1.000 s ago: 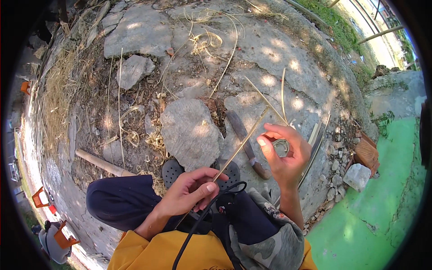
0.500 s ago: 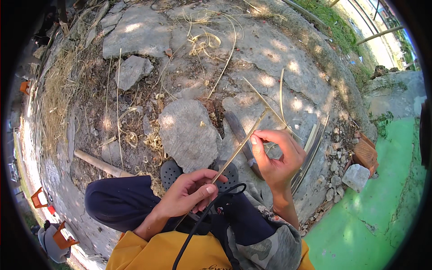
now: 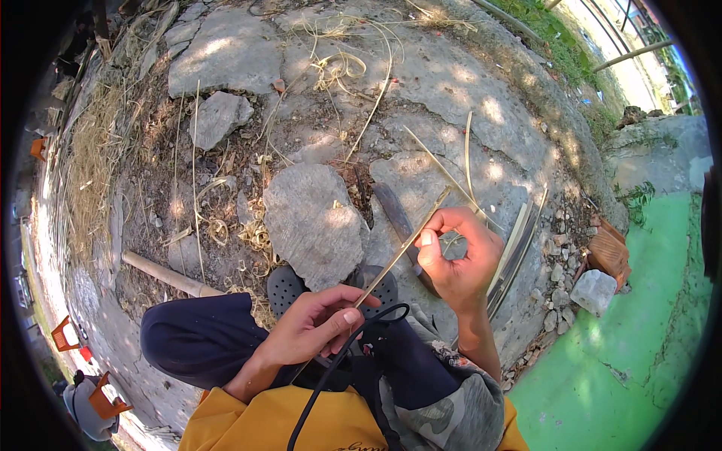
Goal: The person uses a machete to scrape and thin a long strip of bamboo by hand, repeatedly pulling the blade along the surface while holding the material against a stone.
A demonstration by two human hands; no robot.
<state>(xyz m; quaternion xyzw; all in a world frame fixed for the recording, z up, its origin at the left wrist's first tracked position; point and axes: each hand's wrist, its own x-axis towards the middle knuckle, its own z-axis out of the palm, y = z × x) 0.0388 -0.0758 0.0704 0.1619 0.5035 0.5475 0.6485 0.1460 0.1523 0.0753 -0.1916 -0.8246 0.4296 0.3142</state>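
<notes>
A thin, pale split-bamboo-like strip (image 3: 389,264) slants up and right from my lap. My left hand (image 3: 320,322) is closed on its lower part, between thumb and fingers. Higher up, my right hand (image 3: 465,259) pinches the strip with thumb and forefinger near its upper end. The far tip pokes out just beyond those fingers. Below and behind it on the ground lies a long dark tool (image 3: 396,214) that looks like a big knife, partly hidden by my right hand. Two loose pale strips (image 3: 468,154) lie past the right hand.
A flat stone slab (image 3: 312,225) lies ahead of my grey clogs (image 3: 286,292). Several strips (image 3: 517,248) are stacked at the right, beside rubble and a white block (image 3: 593,292). Curled shavings (image 3: 338,71) litter the ground. A black cable (image 3: 338,357) crosses my lap; a pole (image 3: 169,273) lies left.
My right hand and the strip's upper end have dropped very slightly. The left hand keeps its hold at nearly the same place.
</notes>
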